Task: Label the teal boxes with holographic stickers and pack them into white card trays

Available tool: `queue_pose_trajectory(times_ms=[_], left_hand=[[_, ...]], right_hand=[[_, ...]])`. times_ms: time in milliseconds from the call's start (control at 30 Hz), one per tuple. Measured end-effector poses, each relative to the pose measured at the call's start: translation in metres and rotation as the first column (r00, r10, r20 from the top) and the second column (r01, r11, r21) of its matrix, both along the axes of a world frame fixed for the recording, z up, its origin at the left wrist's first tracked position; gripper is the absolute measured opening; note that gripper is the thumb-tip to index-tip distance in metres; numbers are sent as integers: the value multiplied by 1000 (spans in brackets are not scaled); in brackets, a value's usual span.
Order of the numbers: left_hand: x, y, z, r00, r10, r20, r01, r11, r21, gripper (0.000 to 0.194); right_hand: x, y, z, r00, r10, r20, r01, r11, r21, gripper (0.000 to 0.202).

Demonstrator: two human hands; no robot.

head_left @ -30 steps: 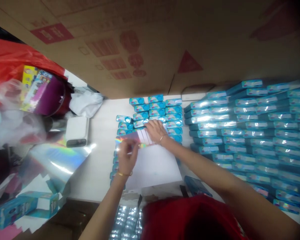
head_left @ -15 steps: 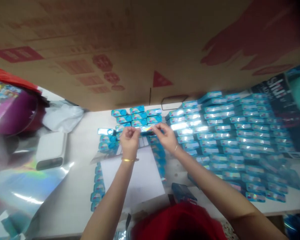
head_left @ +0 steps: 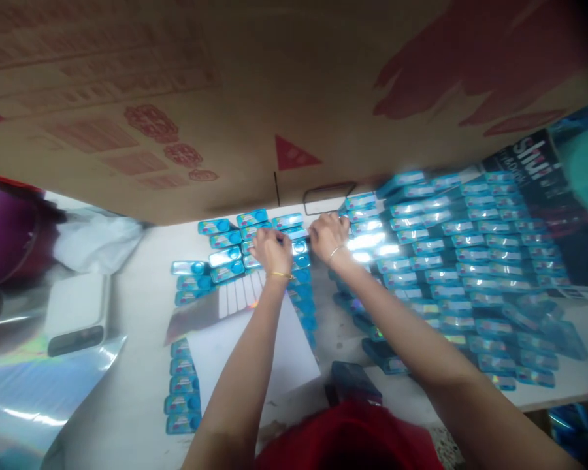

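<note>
My left hand (head_left: pixel 273 253), wearing a yellow bangle, is over the rows of small blue packs (head_left: pixel 227 254). Its thumb and fingers are bent close together, and what lies between them is too small to make out. Beside its fingertips a pack with a pale strip (head_left: pixel 294 233) shows on top. My right hand (head_left: pixel 329 236), with a thin bracelet, rests a little to the right, at the edge of another group of blue packs (head_left: pixel 360 215). Its fingers are bent and somewhat apart, with nothing visible in them. Below my left hand lies a sheet of white label strips (head_left: pixel 238 295).
White paper (head_left: pixel 255 365) lies on the table under my left forearm. A large cardboard box (head_left: pixel 245 163) walls off the back. Many blue packs (head_left: pixel 445 274) stand in rows at right. A white device (head_left: pixel 78 307) and shiny film (head_left: pixel 44 391) are at left.
My hands were nearly together, holding a thin shiny strip between them. They have moved apart: no strip spans them now, and my right hand has moved up towards the back packs.
</note>
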State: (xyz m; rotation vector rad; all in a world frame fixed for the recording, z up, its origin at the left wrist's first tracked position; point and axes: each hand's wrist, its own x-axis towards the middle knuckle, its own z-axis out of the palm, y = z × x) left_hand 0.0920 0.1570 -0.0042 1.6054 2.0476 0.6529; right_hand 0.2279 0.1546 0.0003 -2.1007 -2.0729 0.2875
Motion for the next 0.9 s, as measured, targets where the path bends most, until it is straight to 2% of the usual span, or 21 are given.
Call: queue_pose_trajectory(times_ms=[133, 233, 333, 433, 567, 667, 733, 800, 867, 900], left_hand=[[0, -2, -9, 1000, -23, -8, 23, 1000, 22, 10], [0, 0, -8, 1000, -15, 1, 15, 1000, 13, 5], [-3, 2, -4, 999, 38, 10, -37, 999, -9, 28], [-4, 5, -2, 998, 53, 22, -52, 998, -31, 40], [1, 10, -3, 996, 82, 42, -80, 995, -62, 40], [-3, 15, 4, 994, 91, 68, -85, 993, -87, 39], [-22, 16, 17, 991, 4, 134, 2, 999, -47, 26], [-59, 12, 34, 971, -165, 171, 159, 986, 51, 15], [-109, -3, 50, 943, -324, 78, 316, 944, 97, 18], [-135, -14, 55, 931, -365, -16, 365, 929, 55, 21]], right_hand=[[-3, -1, -8, 1000, 2, 27, -2, 1000, -7, 29], [-4, -4, -10, 999, -23, 22, 22, 1000, 22, 29], [-5, -10, -10, 1000, -26, 12, 26, 999, 28, 27], [-6, -15, -11, 999, 35, 6, -35, 998, -42, 26], [-5, -16, -15, 988, 146, 51, -140, 985, -102, 25], [-4, -15, -11, 957, 260, 133, -244, 962, -125, 26], [-5, -18, -1, 961, 225, 159, -213, 973, -88, 26], [-13, -24, 15, 983, 130, 129, -129, 992, -10, 27], [-28, -31, 35, 995, 90, 45, -93, 994, 60, 28], [-38, -35, 45, 995, 101, -7, -100, 992, 80, 28]])
